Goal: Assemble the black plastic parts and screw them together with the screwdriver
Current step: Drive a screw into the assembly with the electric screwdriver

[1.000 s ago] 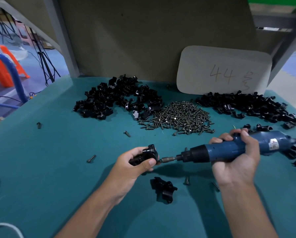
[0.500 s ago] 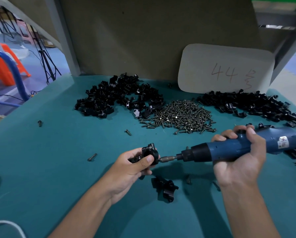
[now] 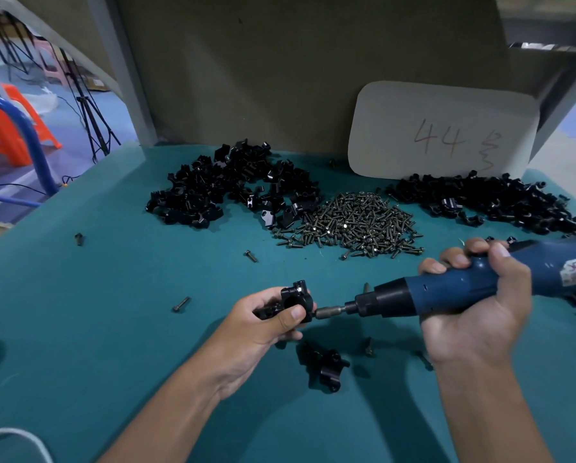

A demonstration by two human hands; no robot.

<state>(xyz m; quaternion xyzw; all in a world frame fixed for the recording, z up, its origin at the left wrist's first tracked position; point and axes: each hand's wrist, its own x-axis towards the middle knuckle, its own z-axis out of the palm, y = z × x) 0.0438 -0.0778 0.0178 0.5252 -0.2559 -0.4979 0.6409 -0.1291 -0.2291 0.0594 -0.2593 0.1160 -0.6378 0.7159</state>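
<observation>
Driving a screw, probably: left hand [image 3: 263, 324] gripping joined black plastic parts [image 3: 295, 300], right hand [image 3: 477, 305] gripping blue electric screwdriver [image 3: 447, 289]; next, holding straight.

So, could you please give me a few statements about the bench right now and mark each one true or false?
1. The left hand holds a black plastic assembly. True.
2. The right hand holds a blue electric screwdriver. True.
3. The screwdriver points straight down at the table. False: it lies roughly level, bit towards the assembly.
4. The screw pile sits between two piles of black parts. True.
5. The card reads 17. False: it reads 44.
</observation>
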